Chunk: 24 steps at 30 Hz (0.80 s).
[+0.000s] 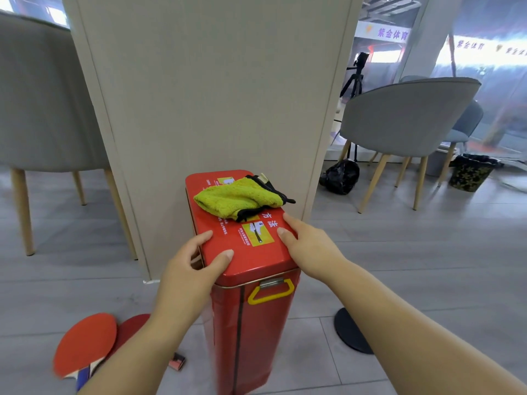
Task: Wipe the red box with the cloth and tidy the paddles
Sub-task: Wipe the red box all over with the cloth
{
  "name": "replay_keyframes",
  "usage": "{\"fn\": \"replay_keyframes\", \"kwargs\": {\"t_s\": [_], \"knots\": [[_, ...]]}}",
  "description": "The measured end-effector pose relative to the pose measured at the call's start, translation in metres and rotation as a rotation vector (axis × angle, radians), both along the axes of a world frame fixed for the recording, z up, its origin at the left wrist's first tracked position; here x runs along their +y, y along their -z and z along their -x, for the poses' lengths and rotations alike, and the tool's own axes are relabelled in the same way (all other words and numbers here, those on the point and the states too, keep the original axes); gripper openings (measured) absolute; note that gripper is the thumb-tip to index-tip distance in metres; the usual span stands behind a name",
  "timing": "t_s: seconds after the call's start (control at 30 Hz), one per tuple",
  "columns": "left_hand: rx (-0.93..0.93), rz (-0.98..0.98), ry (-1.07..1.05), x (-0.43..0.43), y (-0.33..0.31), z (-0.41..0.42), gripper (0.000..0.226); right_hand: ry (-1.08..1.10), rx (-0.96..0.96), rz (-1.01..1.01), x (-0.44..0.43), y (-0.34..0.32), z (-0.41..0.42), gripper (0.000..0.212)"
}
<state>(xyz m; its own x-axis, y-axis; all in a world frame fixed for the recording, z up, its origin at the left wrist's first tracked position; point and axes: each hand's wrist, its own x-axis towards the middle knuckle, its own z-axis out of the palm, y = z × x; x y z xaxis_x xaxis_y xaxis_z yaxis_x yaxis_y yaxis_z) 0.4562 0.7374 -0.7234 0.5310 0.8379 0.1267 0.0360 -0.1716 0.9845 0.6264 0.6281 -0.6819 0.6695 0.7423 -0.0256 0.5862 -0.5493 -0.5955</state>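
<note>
1. A grey upholstered chair with pale wooden legs (42, 95) stands at the far left on the grey plank floor.
2. Two red-faced table-tennis paddles (85, 343) lie overlapping on the floor at lower left, just beside the box's foot. Their handles are partly hidden by the left forearm.
3. The left hand (194, 269) grasps the near-left corner of the box's lid, with thumb and forefinger on top and the other fingers curled down the left edge.
4. The tall red metal box (251, 323) stands upright on the floor against a beige panelled pillar (214, 95), and a yellow handle (271, 292) hangs on its near face.
5. A crumpled yellow-green microfibre cloth with black trim (236, 199) lies on the far half of the lid, clear of both hands.
6. The right hand (308, 243) clasps the lid's right edge. Two fingertips lie on top and the rest of the fingers are out of sight down the side.
7. A flat black round base (349, 330) sits on the floor to the box's right.
8. Farther right are a black bag (339, 176), a grey shell chair (405, 115) and a camouflage-patterned bin (470, 172).
</note>
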Motion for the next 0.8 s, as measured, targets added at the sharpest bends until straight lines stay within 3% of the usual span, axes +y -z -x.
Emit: {"fn": "replay_keyframes", "kwargs": {"t_s": [0.37, 0.8], "knots": [[-0.089, 0.214, 0.068, 0.021, -0.004, 0.030, 0.040, 0.018, -0.114, -0.075, -0.035, -0.004, 0.056, 0.059], [-0.037, 0.078, 0.027, 0.020, -0.005, 0.036, 0.013, -0.074, -0.118, -0.015, -0.070, -0.006, 0.065, 0.064]]}}
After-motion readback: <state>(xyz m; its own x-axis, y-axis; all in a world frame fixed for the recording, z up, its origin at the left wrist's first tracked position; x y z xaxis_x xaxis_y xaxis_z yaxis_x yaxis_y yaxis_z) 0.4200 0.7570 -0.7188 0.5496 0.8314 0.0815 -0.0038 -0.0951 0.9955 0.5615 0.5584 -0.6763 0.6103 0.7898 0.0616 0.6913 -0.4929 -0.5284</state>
